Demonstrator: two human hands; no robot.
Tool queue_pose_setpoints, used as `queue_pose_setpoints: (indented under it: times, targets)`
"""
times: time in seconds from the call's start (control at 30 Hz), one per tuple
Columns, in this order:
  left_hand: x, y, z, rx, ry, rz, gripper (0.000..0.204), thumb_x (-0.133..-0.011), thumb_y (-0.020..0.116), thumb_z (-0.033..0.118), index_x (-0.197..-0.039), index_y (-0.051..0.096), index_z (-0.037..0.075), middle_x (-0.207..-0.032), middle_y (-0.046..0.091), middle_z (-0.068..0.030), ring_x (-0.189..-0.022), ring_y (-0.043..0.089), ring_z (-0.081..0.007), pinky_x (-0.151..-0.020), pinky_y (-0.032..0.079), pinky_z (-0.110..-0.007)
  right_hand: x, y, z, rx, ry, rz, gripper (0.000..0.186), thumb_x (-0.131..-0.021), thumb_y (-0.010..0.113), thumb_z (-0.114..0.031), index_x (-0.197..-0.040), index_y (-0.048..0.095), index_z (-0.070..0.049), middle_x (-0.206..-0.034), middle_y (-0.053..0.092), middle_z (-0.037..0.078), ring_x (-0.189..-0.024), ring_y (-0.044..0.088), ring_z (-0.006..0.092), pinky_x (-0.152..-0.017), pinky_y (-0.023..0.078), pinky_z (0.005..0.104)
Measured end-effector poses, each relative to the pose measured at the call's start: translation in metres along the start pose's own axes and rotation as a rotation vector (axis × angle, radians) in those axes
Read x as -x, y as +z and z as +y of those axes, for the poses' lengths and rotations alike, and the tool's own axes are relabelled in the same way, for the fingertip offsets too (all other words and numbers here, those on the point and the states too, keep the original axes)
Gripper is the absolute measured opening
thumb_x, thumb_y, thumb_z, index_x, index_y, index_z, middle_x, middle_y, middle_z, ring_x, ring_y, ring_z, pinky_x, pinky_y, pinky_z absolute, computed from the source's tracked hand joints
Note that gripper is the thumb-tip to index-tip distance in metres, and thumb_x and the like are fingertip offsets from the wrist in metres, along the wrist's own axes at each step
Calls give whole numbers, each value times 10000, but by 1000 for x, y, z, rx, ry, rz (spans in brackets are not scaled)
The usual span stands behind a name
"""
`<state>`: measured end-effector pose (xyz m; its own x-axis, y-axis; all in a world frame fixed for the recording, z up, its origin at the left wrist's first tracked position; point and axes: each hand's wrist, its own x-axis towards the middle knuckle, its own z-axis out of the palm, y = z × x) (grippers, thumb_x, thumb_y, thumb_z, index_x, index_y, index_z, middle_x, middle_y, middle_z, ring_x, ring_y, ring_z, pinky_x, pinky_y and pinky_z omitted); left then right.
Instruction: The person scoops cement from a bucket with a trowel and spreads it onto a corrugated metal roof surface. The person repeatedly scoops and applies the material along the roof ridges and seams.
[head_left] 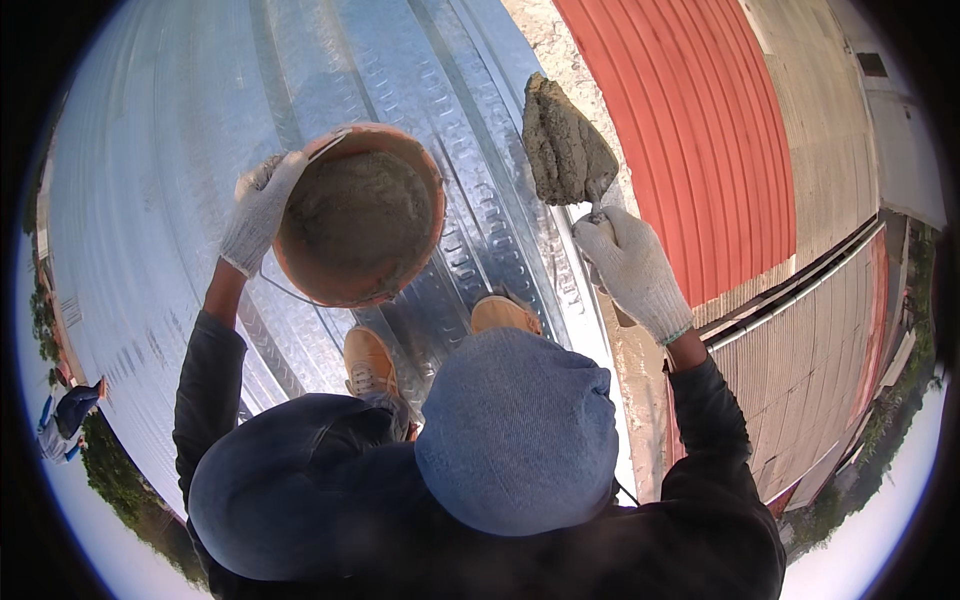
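Note:
My left hand (262, 210) in a pale knit glove grips the rim of an orange bucket (430, 195) of wet grey mortar (355, 225), whose wire handle hangs down. My gloved right hand (625, 270) holds the handle of a trowel (600, 205); a thick lump of mortar (560, 140) covers its blade, held over a rough pale wall top (555, 45) beside the metal roofing sheets.
I squat on ribbed silver metal roofing (150, 200), both shoes beneath me. Right of the wall top lie red corrugated roofing (690, 130) and weathered beige roofing (780, 360) with a dark gap between. Another person (70, 420) is at the far left edge, near trees.

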<state>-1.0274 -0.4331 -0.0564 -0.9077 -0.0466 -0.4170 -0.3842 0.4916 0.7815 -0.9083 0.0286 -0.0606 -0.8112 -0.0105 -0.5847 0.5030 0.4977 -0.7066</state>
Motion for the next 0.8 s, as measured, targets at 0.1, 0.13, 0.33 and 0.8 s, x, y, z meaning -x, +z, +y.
queue_pose_setpoints:
  times: [0.1, 0.13, 0.33, 0.8]
  targets:
    - [7, -8, -9, -51, 54, 18, 333, -1148, 697, 355, -1065, 789, 47, -969, 656, 63, -942, 572, -54, -821, 525, -273, -39, 5, 10, 259, -152, 214, 378, -1079, 667, -344, -1011, 610, 23, -811, 629, 204, -789, 702, 367, -759, 560, 511]
    - [9, -3, -10, -41, 49, 16, 328, -1149, 696, 348, -1048, 780, 46, -960, 643, 68, -928, 558, -50, -813, 517, -270, -55, 11, 21, 331, -205, 292, 357, -1073, 673, -328, -1033, 612, 21, -807, 642, 204, -779, 711, 385, -736, 559, 500]
    - [21, -9, -15, -19, 29, 48, 303, -1145, 708, 320, -1024, 767, 49, -943, 614, 85, -889, 525, -33, -795, 496, -247, -80, 12, 23, 324, -235, 453, 325, -1080, 665, -311, -1131, 647, 9, -891, 680, 202, -789, 707, 386, -732, 561, 486]
    - [-28, -22, -7, -18, 76, -127, 367, -1112, 749, 397, -988, 753, 52, -900, 610, 68, -862, 548, -52, -773, 495, -261, -172, -41, 35, 813, -201, 19, 606, -1152, 523, -497, -981, 674, 64, -878, 664, 321, -875, 676, 520, -808, 522, 575]
